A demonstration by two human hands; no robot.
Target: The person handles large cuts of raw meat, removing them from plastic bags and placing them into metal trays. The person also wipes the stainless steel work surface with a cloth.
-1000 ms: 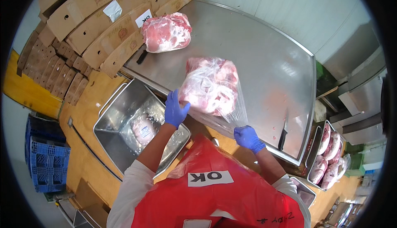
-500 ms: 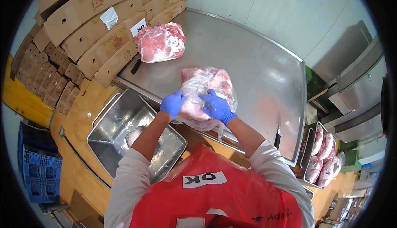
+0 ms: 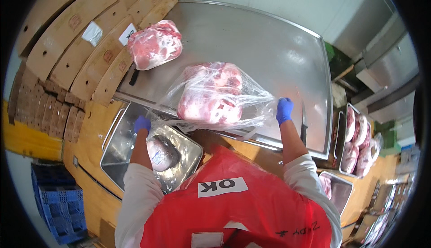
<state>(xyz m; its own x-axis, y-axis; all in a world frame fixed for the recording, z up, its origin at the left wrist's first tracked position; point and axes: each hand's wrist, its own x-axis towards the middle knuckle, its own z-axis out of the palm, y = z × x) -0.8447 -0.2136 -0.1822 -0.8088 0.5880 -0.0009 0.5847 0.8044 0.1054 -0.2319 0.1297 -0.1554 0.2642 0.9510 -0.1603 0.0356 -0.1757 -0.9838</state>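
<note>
Both ends of a clear plastic wrap [image 3: 259,99] are held out; the left hand [image 3: 142,124], over a steel tub [image 3: 191,148], has its fingers closed on one, and the right hand [image 3: 284,109], fingers curled tight, grips the other; between them the large meat block [image 3: 210,96] lies at the near edge of the tabletop [image 3: 251,32]; a knife [image 3: 304,129] lies just beside the right hand.

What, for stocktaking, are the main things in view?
table: one, grey, centre
wrapped meat: one, pink, on table
film: one, clear, over meat
other meat: one, pink, table left
knife: one, black-handled, table right
handle: one, black, table left
boxes: many, brown, upper left
tub: one, grey, left
tub meat: one, pale, inside
meat tray: one, grey, right
small tub: one, grey, lower right
pallets: several, blue, left
apron: one, red, bottom
hands: two, blue-gloved, gripping film
</note>
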